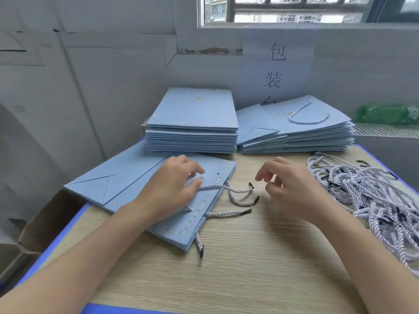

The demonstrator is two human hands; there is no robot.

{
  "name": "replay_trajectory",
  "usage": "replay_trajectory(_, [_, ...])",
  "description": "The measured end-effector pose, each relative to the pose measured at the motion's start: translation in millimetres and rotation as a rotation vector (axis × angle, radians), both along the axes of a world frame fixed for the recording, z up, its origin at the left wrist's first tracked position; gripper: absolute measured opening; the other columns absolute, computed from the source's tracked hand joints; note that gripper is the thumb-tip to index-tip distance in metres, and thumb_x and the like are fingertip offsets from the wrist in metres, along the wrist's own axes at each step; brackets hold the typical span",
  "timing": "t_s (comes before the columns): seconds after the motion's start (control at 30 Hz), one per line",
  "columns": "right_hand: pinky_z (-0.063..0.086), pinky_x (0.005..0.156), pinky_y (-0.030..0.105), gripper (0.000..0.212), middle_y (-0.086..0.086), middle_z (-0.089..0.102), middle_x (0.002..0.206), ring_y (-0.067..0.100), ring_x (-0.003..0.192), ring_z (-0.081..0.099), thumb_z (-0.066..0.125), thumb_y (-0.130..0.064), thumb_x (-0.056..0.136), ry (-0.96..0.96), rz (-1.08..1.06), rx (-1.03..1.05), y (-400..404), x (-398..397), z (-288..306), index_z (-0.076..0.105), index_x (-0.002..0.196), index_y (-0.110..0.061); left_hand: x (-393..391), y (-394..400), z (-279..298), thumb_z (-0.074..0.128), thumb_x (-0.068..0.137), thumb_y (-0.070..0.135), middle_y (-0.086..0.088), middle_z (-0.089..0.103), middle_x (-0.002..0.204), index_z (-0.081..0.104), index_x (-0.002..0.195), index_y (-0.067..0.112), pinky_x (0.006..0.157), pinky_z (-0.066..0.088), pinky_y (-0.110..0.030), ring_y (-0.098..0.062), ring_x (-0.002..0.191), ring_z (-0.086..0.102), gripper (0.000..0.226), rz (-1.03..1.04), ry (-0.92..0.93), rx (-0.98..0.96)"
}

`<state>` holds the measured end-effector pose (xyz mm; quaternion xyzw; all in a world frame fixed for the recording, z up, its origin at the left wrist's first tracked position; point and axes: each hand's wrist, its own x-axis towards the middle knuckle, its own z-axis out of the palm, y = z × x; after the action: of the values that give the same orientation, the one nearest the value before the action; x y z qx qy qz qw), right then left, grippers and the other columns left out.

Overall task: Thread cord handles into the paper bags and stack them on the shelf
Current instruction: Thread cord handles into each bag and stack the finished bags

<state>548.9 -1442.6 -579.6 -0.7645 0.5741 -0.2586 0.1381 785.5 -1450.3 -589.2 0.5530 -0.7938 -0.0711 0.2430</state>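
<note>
A flat light-blue paper bag (127, 177) lies on the table in front of me, its mouth pointing right. White twisted cords (238, 201) with black tips stick out of that mouth onto the wood. My left hand (174, 186) rests flat on the bag, thumb and fingers touching one cord at the bag's edge. To the right, my right hand (288, 186) hovers just above the table with its fingers apart and nothing in them.
A neat stack of flat blue bags (192, 123) stands at the back. Beside it is a looser stack (294, 132) with a corded bag on top. A tangled heap of loose cords (367, 193) fills the right side. A cardboard box (34, 234) stands left of the table.
</note>
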Motion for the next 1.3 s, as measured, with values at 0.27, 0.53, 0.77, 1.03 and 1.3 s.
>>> replay_trajectory(0.27, [0.045, 0.080, 0.031, 0.015, -0.008, 0.055, 0.099, 0.012, 0.077, 0.055, 0.066, -0.021, 0.086, 0.061, 0.122, -0.047, -4.8, 10.1, -12.7, 0.073, 0.099, -0.026, -4.6, 5.3, -4.8, 0.046, 0.089, 0.061, 0.009, 0.048, 0.138, 0.060, 0.124, 0.024, 0.097, 0.023, -0.013, -0.005, 0.129, 0.038, 0.053, 0.010, 0.019, 0.085])
replay_trajectory(0.53, [0.042, 0.058, 0.013, 0.011, -0.003, 0.061, 0.070, 0.005, 0.058, 0.055, 0.064, -0.009, 0.086, -0.274, 0.028, -0.028, -4.0, 13.5, -7.7, 0.062, 0.077, -0.015, -22.1, 26.7, -5.8, 0.018, 0.050, 0.088, 0.015, 0.033, 0.092, 0.048, 0.112, 0.038, 0.091, 0.031, -0.027, -0.008, 0.098, 0.031, 0.085, 0.004, -0.226, 0.011])
replay_trajectory(0.77, [0.048, 0.052, 0.022, 0.004, 0.012, 0.067, 0.065, 0.022, 0.062, 0.066, 0.064, 0.003, 0.083, -0.704, 0.177, 0.289, 6.1, 23.5, -1.7, 0.068, 0.082, 0.001, -30.1, 35.0, -6.7, 0.019, 0.050, 0.088, 0.012, 0.030, 0.094, 0.047, 0.111, 0.035, 0.090, 0.030, -0.026, -0.009, 0.097, 0.029, 0.085, -0.024, -0.234, -0.009])
replay_trajectory(1.03, [0.037, 0.062, 0.023, 0.019, -0.014, 0.051, 0.071, -0.002, 0.064, 0.047, 0.073, -0.024, 0.079, -0.161, 0.095, -0.068, -1.9, 37.2, -17.9, 0.060, 0.066, -0.028, -30.3, 35.9, -6.9, 0.022, 0.051, 0.084, 0.013, 0.034, 0.098, 0.049, 0.108, 0.033, 0.092, 0.032, -0.027, -0.009, 0.100, 0.031, 0.081, -0.025, -0.206, 0.007])
replay_trajectory(1.3, [0.042, 0.070, 0.032, 0.036, -0.017, 0.050, 0.088, 0.003, 0.070, 0.045, 0.040, -0.036, 0.078, 0.048, 0.210, -0.063, 4.3, 32.5, -9.8, 0.074, 0.090, -0.033, -24.8, 31.9, 1.7, 0.034, 0.051, 0.079, 0.014, 0.052, 0.081, 0.055, 0.079, 0.034, 0.068, 0.035, -0.022, -0.004, 0.079, 0.047, 0.057, 0.031, -0.045, -0.024])
